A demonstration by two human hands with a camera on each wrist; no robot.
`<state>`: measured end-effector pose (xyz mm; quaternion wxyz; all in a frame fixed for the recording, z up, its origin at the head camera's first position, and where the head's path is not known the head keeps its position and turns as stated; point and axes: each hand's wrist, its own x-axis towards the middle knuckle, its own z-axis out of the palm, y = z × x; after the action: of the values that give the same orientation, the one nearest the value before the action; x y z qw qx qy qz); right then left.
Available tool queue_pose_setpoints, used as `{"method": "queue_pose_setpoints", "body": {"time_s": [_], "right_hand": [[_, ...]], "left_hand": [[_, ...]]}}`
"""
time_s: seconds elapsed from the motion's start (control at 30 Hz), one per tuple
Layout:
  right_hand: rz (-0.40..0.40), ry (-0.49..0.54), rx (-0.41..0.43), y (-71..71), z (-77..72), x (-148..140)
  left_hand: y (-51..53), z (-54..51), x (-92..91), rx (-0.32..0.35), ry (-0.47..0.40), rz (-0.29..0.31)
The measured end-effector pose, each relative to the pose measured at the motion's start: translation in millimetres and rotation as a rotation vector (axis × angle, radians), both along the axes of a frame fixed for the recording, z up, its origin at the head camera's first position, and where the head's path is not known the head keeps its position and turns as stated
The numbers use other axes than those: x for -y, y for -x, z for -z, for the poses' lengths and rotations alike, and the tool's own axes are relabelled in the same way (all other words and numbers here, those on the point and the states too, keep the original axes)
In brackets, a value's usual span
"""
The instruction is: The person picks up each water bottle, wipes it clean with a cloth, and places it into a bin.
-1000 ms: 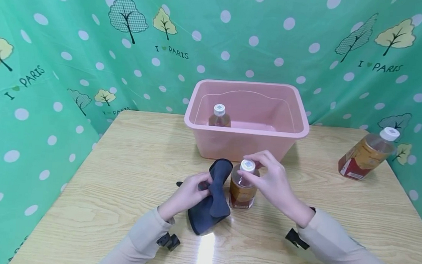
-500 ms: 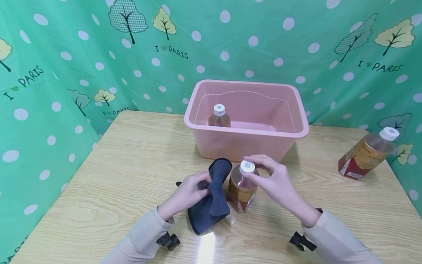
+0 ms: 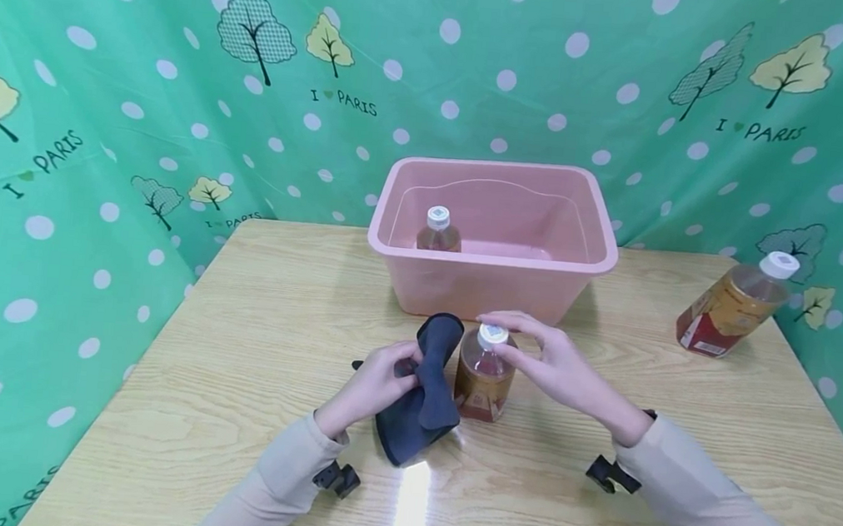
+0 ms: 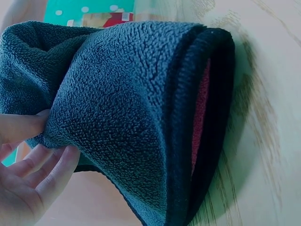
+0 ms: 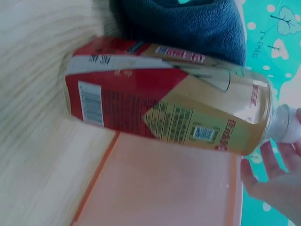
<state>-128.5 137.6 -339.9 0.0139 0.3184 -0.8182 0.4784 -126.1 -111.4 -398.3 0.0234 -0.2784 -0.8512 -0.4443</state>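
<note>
My left hand (image 3: 379, 380) pinches a dark blue-grey towelling cloth (image 4: 113, 103), bunched up and standing off the table. The cloth has a black bound edge, and a strip of red shows inside its fold. Close to its right side is a bottle (image 5: 164, 99) of brown drink with a red and yellow label and a white cap (image 3: 493, 336). The bottle's base is on the table. Around that cap my right hand (image 3: 551, 366) curls its thumb and fingers, holding the bottle by its top.
Behind the hands is a pink bin (image 3: 479, 289) with one similar bottle (image 3: 439, 233) inside. Another bottle (image 3: 734, 307) stands tilted in view at the table's right edge. A green dotted curtain (image 3: 507, 62) closes off the back and sides.
The bottle has turned about its own axis, showing a different side of its label. My right hand has shifted slightly down and right. The left hand and cloth have stayed in place.
</note>
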Motion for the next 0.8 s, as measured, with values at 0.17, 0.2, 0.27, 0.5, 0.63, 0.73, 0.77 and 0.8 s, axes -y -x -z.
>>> {"method": "queue_pose_setpoints", "body": {"time_s": [0.17, 0.2, 0.27, 0.5, 0.63, 0.73, 0.77, 0.8], "right_hand": [[-0.073, 0.013, -0.033, 2.1, 0.4, -1.9], [-0.08, 0.017, -0.04, 2.5, 1.2, -2.3], [-0.081, 0.023, -0.059, 2.8, 2.9, -2.8], [-0.054, 0.045, -0.1, 2.2, 9.1, -3.5], [-0.034, 0.047, -0.117, 1.3, 9.8, -2.6], [-0.016, 0.045, -0.122, 0.7, 10.3, -2.0], [-0.014, 0.046, -0.121, 0.7, 10.8, -2.0], [-0.012, 0.048, -0.12, 0.7, 11.2, -1.9]], "left_hand": [[0.6, 1.1, -0.3, 0.008, -0.015, -0.003], [0.7, 1.2, -0.4, 0.008, -0.018, -0.003], [0.6, 0.9, -0.8, 0.008, -0.021, -0.004], [1.0, -12.2, -3.6, -0.001, -0.044, 0.001], [6.2, -15.1, -5.1, -0.022, -0.077, 0.001], [7.7, -18.8, -8.3, -0.015, -0.099, -0.004], [8.0, -19.9, -9.4, -0.01, -0.101, -0.005], [8.3, -21.0, -10.6, -0.006, -0.1, -0.007]]}}
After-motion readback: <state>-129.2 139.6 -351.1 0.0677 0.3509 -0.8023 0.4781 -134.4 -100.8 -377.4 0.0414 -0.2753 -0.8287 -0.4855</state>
